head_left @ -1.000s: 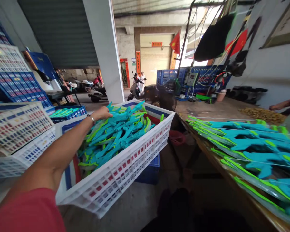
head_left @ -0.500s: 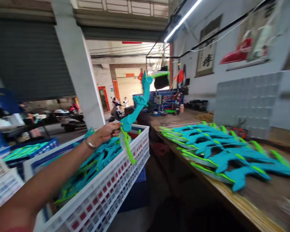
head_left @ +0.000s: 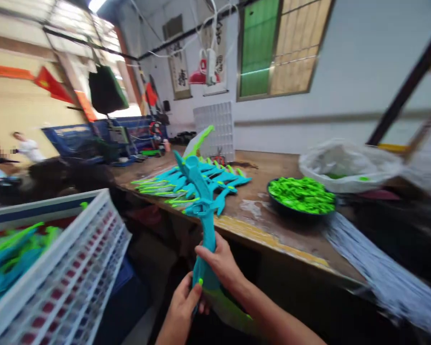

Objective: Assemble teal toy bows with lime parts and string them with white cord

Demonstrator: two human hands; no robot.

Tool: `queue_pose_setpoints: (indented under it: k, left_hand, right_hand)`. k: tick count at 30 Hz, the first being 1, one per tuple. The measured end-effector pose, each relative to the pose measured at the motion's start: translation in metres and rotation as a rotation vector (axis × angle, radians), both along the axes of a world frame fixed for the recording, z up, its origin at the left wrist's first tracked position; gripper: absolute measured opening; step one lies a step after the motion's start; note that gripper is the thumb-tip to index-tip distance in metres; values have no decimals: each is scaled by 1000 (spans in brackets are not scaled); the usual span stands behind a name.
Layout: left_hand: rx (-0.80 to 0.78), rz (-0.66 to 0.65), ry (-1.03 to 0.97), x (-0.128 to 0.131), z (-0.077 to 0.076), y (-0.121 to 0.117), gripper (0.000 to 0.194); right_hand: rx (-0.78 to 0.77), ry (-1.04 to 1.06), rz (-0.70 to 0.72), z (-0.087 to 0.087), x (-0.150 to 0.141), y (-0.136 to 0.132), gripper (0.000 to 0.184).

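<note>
I hold a teal and lime-green plastic toy bow (head_left: 200,201) upright in front of me, below the edge of the wooden workbench (head_left: 273,232). My left hand (head_left: 182,306) is closed on its lower end from below. My right hand (head_left: 220,262) is wrapped round the bow's teal grip just above. The bow's lime tip rises over a row of similar teal bows (head_left: 190,182) laid out on the bench.
A white plastic crate (head_left: 72,278) with more teal bows sits at the lower left. On the bench stand a black bowl of green parts (head_left: 301,195), a white plastic bag (head_left: 348,165) and a bundle of white strings (head_left: 377,273). Blue crates (head_left: 89,136) stand at the back.
My left hand lifted one bow out of the white crate and carried it right to the bench. My right hand has come in and gripped it. The view swung right.
</note>
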State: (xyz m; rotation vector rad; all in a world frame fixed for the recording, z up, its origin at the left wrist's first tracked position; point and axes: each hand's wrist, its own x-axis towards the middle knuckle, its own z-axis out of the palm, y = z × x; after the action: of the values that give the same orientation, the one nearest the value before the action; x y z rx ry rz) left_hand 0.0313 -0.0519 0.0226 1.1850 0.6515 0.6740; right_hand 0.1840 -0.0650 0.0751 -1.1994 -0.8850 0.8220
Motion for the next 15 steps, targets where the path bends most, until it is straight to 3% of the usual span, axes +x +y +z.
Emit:
queue_pose_setpoints:
  k: [2, 4, 7, 9, 13, 15]
  left_hand:
    - [31, -63, 97, -5, -6, 6, 49]
    - [3, 19, 76, -8, -5, 24, 62]
    - [-127, 75, -21, -9, -1, 52, 79]
    - [-194, 65, -32, -10, 1, 61, 80]
    - [-261, -30, 135, -20, -9, 61, 89]
    - [-299, -52, 193, -26, -21, 59, 96]
  right_hand:
    - [-82, -1, -11, -13, 5, -18, 35]
    - [-144, -6, 49, -26, 10, -35, 35]
    - [-245, -35, 219, -40, 17, -57, 41]
    - [-353, -105, 362, -48, 20, -69, 48]
    - [-548, -381, 550, -51, 29, -85, 51]
    - [-512, -481, 601, -42, 45, -87, 46]
